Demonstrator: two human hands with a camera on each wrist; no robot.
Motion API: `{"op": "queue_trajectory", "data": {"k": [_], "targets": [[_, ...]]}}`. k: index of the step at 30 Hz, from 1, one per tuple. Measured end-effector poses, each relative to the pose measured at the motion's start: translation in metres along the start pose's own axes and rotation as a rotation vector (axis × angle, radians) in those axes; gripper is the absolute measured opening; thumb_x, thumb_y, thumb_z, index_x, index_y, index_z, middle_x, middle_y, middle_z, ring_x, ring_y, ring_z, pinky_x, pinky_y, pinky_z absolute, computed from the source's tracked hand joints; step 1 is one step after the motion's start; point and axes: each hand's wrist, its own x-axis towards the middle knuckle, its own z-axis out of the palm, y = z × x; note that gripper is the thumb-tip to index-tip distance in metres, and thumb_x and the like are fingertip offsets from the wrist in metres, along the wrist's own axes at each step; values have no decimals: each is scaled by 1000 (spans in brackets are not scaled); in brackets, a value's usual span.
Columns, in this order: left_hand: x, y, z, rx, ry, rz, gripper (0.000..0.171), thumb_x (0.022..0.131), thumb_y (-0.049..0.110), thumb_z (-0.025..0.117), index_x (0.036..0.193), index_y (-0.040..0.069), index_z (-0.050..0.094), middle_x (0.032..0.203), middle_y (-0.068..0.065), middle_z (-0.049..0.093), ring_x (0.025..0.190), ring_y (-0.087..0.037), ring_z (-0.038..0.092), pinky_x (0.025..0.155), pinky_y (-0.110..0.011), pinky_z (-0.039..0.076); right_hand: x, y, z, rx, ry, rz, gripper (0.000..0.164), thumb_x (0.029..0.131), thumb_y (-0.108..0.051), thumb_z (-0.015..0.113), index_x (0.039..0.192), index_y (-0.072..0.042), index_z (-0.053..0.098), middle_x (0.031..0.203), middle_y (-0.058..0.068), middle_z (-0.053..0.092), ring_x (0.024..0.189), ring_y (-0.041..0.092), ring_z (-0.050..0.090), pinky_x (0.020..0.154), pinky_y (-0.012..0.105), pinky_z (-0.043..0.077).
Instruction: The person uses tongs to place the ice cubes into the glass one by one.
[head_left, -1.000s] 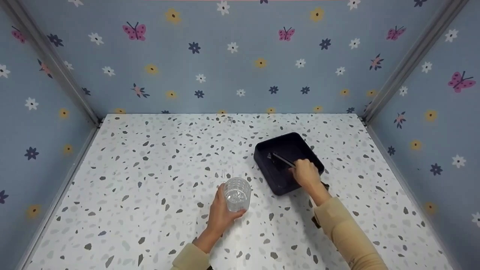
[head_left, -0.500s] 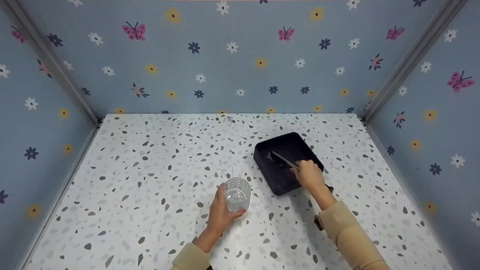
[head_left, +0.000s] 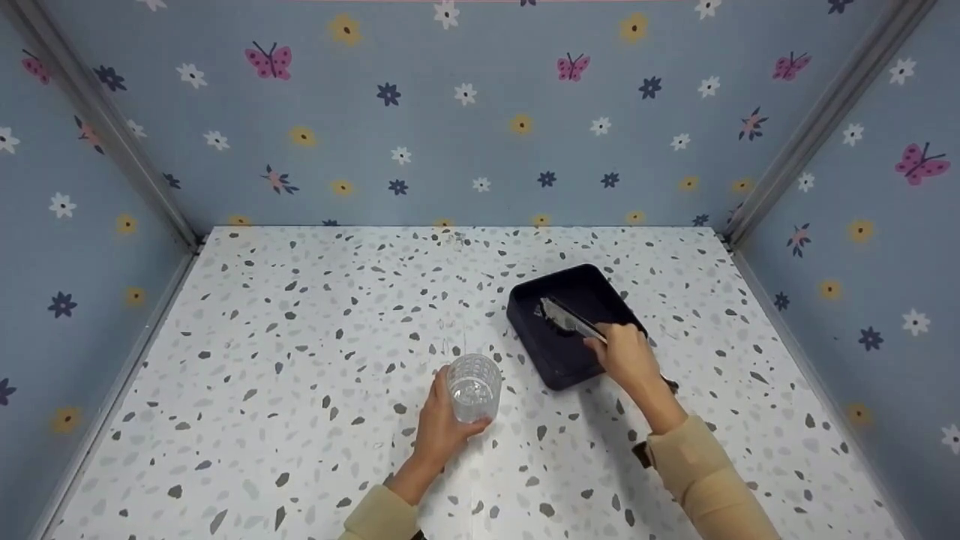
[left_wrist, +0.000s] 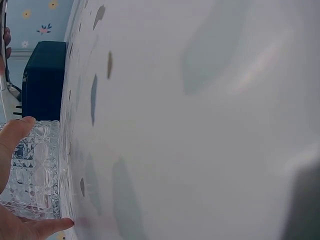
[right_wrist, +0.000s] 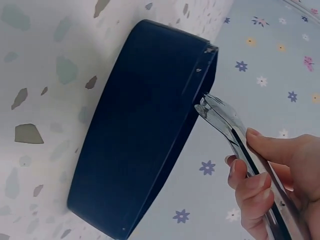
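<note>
My left hand (head_left: pixel 442 427) grips a clear cut-glass tumbler (head_left: pixel 475 390) that stands on the table, thumb on its near side. In the left wrist view the faceted wall of the tumbler (left_wrist: pixel 37 170) shows between thumb and fingers. My right hand (head_left: pixel 630 356) holds metal tongs (head_left: pixel 574 321), their heads down inside a dark navy square tray (head_left: pixel 551 369). In the right wrist view, thumb and fingers wrap the arms of the tongs (right_wrist: pixel 242 142), whose tips are close together at the tray's rim. Small clear, shiny bits (head_left: pixel 538 309) lie in the tray near the tips.
The table (head_left: pixel 300 375) is white with a grey speckled terrazzo pattern. Blue walls (head_left: pixel 480 142) with flowers and butterflies enclose it at the back and both sides. Faint clear marks (head_left: pixel 454 345) show on the table just beyond the tumbler.
My right hand has shifted slightly right and toward me, and the tongs have turned so their broad pale side faces up. The left hand and tumbler have stayed still.
</note>
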Motion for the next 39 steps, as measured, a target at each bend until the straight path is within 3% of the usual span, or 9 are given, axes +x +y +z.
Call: {"op": "queue_trajectory", "data": {"k": [15,19,24,30,39], "targets": [[-1,0,-1,-17,-14,-18,99,52,24,84,129,1,26,119,-23,44,103,-38,50,86,-45,43,-21,-21,-16,45,43,-77,11,79,-19,67,82,-9,64,68,12,63,56,28,59,47,41,46],[-1,-1,-1,-2,-14,5,98,53,24,84,129,0,26,120,-24,43,103,-39,50,84,-45,44,-26,-28,-20,52,58,-122,11,79,-18,66,76,-10,59,55,4,54,41,15,47,39,31,40],[-1,-1,-1,3,-22,-2,98,54,25,84,128,3,25,119,-22,44,103,-38,50,84,-44,44,-32,-36,-24,80,40,-154,11,81,-18,64,76,-11,58,54,-2,50,38,7,36,36,23,33],[-1,-1,-1,-4,-26,-8,99,53,25,84,129,3,25,119,-23,44,102,-39,50,85,-45,44,-39,-44,-28,115,22,-180,13,81,-17,64,74,-12,55,53,-7,44,39,5,35,37,21,32],[-1,0,-1,0,-25,-25,99,53,26,84,129,3,25,119,-23,44,101,-39,51,84,-45,44,-48,-56,-29,87,49,-262,10,80,-19,65,83,-10,61,54,-6,50,42,5,42,41,21,37]]}}
